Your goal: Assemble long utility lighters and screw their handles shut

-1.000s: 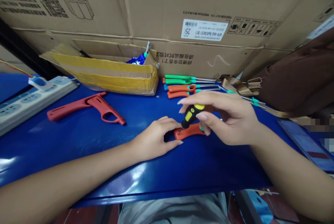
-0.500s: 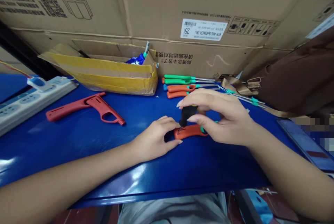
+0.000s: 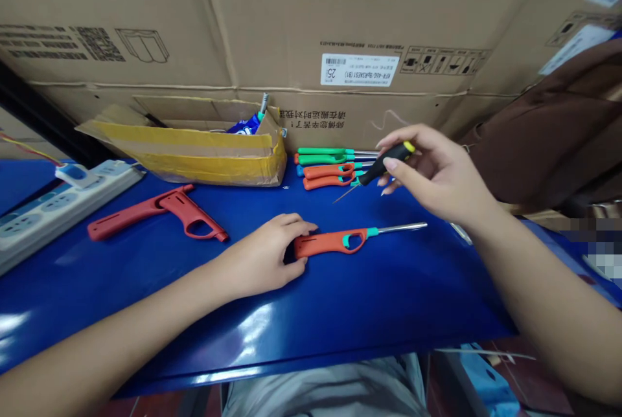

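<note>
An orange gas lighter with a teal trigger and a metal tube lies on the blue table, its tube pointing right. My left hand grips the butt end of its handle between thumb and fingers. Above and to the right, my right hand holds a screwdriver with a black handle and a yellow end. The thin shaft slants down to the left, its tip in the air clear of the lighter. Behind them, several green and orange lighters lie side by side.
Two red lighter handle shells lie at the left beside a white power strip. An open carton with yellow tape stands at the back against large cardboard boxes. A brown cloth bag sits at the right.
My right hand has lifted the screwdriver off the lighter's handle and moved it up and right. The left hand still grips the lighter, now fully visible. The view has tilted up slightly.
</note>
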Demonstrator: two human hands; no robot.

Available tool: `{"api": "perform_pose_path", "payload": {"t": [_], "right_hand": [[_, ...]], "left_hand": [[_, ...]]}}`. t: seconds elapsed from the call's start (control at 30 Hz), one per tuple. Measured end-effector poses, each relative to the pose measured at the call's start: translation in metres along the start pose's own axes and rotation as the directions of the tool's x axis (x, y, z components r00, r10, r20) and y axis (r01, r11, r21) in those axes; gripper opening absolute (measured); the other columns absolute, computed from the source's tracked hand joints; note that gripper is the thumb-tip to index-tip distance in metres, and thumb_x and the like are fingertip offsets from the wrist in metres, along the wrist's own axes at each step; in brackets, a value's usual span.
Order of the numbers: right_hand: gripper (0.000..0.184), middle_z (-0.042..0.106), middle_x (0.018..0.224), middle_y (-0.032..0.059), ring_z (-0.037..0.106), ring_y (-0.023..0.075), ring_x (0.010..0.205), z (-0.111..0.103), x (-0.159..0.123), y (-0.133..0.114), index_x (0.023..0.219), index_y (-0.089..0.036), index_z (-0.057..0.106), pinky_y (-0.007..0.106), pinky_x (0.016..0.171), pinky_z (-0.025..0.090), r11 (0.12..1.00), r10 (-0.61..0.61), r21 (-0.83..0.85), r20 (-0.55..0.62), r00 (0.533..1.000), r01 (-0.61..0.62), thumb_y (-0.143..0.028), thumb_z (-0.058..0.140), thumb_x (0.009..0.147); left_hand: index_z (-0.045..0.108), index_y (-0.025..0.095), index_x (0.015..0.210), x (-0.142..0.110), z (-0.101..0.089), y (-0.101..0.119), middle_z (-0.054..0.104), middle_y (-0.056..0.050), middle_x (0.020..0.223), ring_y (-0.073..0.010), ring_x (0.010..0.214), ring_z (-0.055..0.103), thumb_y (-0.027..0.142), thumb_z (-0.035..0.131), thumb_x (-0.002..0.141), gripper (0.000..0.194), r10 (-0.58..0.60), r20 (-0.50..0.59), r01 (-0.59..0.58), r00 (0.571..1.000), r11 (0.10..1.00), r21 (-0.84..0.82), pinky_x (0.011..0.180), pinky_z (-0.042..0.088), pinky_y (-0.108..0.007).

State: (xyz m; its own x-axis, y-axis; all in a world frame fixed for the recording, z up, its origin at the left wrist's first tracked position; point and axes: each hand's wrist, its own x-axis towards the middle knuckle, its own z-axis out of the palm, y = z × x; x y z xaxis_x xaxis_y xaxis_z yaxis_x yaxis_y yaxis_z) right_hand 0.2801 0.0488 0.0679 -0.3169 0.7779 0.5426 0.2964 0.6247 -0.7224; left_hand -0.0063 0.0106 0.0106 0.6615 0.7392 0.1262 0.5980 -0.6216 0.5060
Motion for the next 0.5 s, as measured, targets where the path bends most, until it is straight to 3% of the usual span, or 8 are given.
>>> {"api": "perform_pose_path", "payload": {"t": [0.1, 0.17, 0.33, 0.5], "right_hand": [[0.024, 0.065, 0.105, 0.0061, 0.073, 0.0155, 0.072, -0.020, -0.006, 0.025, 0.113, -0.019, 0.059, 0.030, 0.063, 0.065, 0.978, 0.206, -0.040, 0.173, 0.963, -0.202, -0.028, 0.066, 0.091], [0.027, 0.066, 0.110, 0.0089, 0.074, 0.0176, 0.079, -0.028, -0.012, 0.038, 0.115, -0.017, 0.059, 0.034, 0.070, 0.064, 0.962, 0.270, -0.127, 0.279, 0.922, -0.243, -0.029, 0.063, 0.091], [0.027, 0.071, 0.110, 0.0098, 0.067, 0.0232, 0.100, -0.037, -0.021, 0.059, 0.111, -0.017, 0.069, 0.039, 0.089, 0.054, 0.885, 0.232, -0.465, 0.478, 0.847, 0.020, -0.024, 0.064, 0.086], [0.023, 0.069, 0.107, 0.0105, 0.064, 0.0234, 0.095, -0.045, -0.022, 0.075, 0.108, -0.017, 0.070, 0.036, 0.086, 0.050, 0.809, 0.306, -0.587, 0.469, 0.828, 0.034, -0.024, 0.061, 0.087]], "left_hand": [[0.062, 0.016, 0.132, 0.002, -0.002, 0.004, 0.065, -0.013, 0.124, -0.0307, 0.115, 0.062, 0.029, 0.069, 0.088, 0.047, -0.007, 0.029, 0.005, 1.000, 0.997, 0.081, 0.105, 0.051, -0.050], [0.061, 0.016, 0.133, 0.005, 0.004, 0.009, 0.064, -0.014, 0.128, -0.0309, 0.117, 0.061, 0.036, 0.066, 0.093, 0.045, 0.006, 0.039, -0.009, 0.999, 0.995, 0.101, 0.107, 0.050, -0.050], [0.058, 0.013, 0.138, 0.017, 0.013, 0.019, 0.064, -0.016, 0.126, -0.0292, 0.116, 0.061, 0.023, 0.050, 0.102, 0.039, 0.045, 0.106, -0.063, 0.993, 0.984, 0.169, 0.103, 0.052, -0.046], [0.063, 0.020, 0.134, 0.034, -0.026, 0.022, 0.068, -0.011, 0.124, -0.0237, 0.112, 0.065, 0.027, 0.050, 0.103, 0.035, 0.061, 0.126, -0.066, 0.990, 0.997, 0.034, 0.100, 0.052, -0.037]]}}
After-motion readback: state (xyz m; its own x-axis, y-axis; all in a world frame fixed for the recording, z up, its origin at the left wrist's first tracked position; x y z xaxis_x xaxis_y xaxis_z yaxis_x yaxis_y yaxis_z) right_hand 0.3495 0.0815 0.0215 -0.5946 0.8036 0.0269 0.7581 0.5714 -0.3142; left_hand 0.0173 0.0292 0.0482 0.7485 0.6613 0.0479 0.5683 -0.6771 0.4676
